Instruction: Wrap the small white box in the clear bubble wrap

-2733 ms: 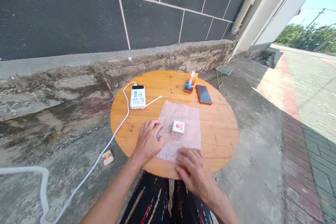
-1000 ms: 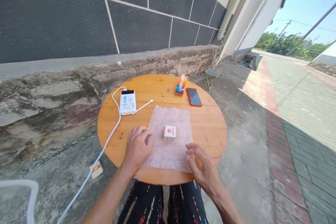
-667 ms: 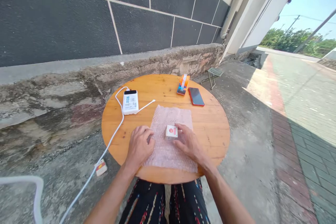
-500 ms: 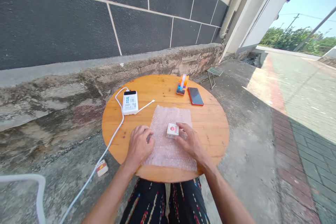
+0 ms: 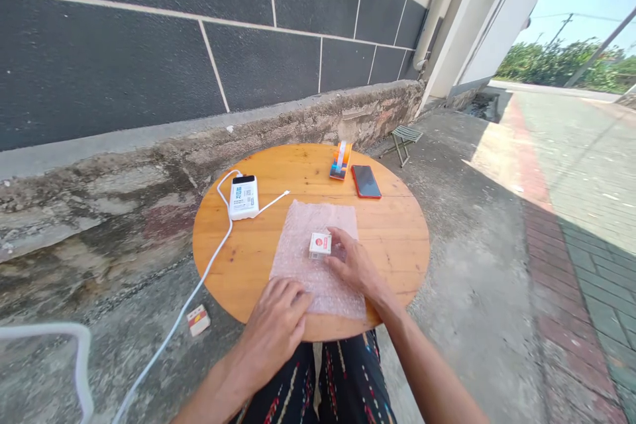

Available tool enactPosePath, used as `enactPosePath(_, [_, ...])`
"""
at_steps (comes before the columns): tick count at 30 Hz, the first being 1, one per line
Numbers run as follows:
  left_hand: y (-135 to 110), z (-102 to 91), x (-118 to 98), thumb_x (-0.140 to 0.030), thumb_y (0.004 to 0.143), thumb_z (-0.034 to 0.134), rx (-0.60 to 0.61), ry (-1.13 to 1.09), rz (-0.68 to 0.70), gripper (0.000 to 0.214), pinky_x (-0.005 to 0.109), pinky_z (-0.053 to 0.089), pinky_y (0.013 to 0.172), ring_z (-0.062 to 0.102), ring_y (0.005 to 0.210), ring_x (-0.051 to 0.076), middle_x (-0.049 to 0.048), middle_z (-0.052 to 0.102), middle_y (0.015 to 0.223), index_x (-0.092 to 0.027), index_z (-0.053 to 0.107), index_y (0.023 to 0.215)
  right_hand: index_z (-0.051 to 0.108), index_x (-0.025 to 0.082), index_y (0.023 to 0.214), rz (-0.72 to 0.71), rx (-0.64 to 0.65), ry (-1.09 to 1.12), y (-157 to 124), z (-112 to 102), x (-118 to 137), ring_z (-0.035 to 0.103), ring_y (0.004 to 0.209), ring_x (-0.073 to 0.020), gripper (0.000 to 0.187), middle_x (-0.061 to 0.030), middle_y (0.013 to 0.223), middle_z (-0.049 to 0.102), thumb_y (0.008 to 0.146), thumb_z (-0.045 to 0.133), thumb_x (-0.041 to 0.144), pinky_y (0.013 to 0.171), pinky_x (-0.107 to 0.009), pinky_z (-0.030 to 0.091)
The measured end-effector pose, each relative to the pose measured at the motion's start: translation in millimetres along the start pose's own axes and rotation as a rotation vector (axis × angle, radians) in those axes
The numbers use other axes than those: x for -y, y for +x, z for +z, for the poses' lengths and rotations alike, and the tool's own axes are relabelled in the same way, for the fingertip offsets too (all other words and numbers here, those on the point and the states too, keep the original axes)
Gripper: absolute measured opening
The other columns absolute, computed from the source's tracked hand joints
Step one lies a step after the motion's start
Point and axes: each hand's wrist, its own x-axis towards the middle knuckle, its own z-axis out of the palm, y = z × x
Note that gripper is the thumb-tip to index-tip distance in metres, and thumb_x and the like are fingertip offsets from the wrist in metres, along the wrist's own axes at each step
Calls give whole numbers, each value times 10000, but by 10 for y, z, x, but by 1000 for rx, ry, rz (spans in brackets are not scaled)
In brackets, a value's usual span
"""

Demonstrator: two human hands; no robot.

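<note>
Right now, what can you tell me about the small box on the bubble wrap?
The small box is a white, squarish carton, likely cardboard, with a red round mark on top. It lies flat near the middle of the bubble wrap on the round wooden table. Fingertips of the right hand touch its side; a grip cannot be confirmed.

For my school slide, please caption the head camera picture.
Right hand touches a small box on bubble wrap; left hand rests on its near edge.
</note>
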Motion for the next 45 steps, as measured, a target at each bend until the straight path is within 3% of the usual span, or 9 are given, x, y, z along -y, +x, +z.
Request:
enactPosePath(7, [61,82,73,-28,803,461,-28,107,74,185,387,462,815,527,923,219,54,572,950,-190,551,797,481,190,1250,-9,19,-41,40,15,-4,582,1030,-227,547,-82,1169,604,727,627,123,912,-410,448])
enactPosePath(13, [155,-116,-48,-56,789,443,-166,-92,22,158,340,443,816,538,909,191,42,577,954,-200,509,777,524,199,1171,-12,109,-51,38,-163,100,584,1000,-222,513,-62,1101,625,697,687,94,886,-372,447])
enactPosePath(19, [580,-276,52,-138,788,427,-270,-119,-58,130,305,422,734,578,841,192,21,634,860,-217,525,757,592,197,1048,18,307,130,97,-381,213,616,845,-159,401,5,947,654,692,672,29,762,-261,477])
enactPosePath(24, [927,-284,126,-205,795,446,-146,-78,-225,132,255,327,556,562,625,166,-26,628,675,-235,561,739,593,204,1127,21,387,374,149,-426,-10,620,936,-170,363,-19,1038,654,773,646,148,832,-282,489])
enactPosePath(30, [980,-213,134,-171,761,450,-184,-177,-246,127,246,345,598,556,686,153,2,635,769,-209,568,733,608,199,1183,137,138,571,-162,-668,-13,533,1165,-229,431,-80,1209,609,976,368,492,1037,-426,381])
enactPosePath(33, [1000,-159,146,-145,737,456,-180,-211,-238,128,245,352,616,544,700,150,7,629,781,-200,572,746,497,216,1323,133,144,579,-286,-721,-16,505,1193,-270,570,-101,1233,590,892,493,589,1016,-465,389])
enactPosePath(36, [1008,-126,162,-149,739,463,-165,-232,-269,122,245,344,609,530,663,143,-2,627,736,-196,576,741,457,225,1348,187,75,460,-352,-581,-57,554,1100,-262,695,-91,1198,595,760,713,491,945,-416,443])
enactPosePath(40, [950,-106,205,-161,758,459,-197,-314,-283,143,236,356,625,556,686,137,-9,644,741,-193,598,765,571,164,1164,281,-136,484,-374,-312,-102,609,862,-213,467,-72,1000,644,800,652,445,768,-334,498])
enactPosePath(45, [856,-86,230,-177,767,461,-217,-448,-300,158,220,385,656,584,706,126,-29,655,735,-196,618,760,557,185,1097,272,-233,704,-385,-218,-53,613,884,-204,405,-50,982,651,793,660,432,771,-298,493])
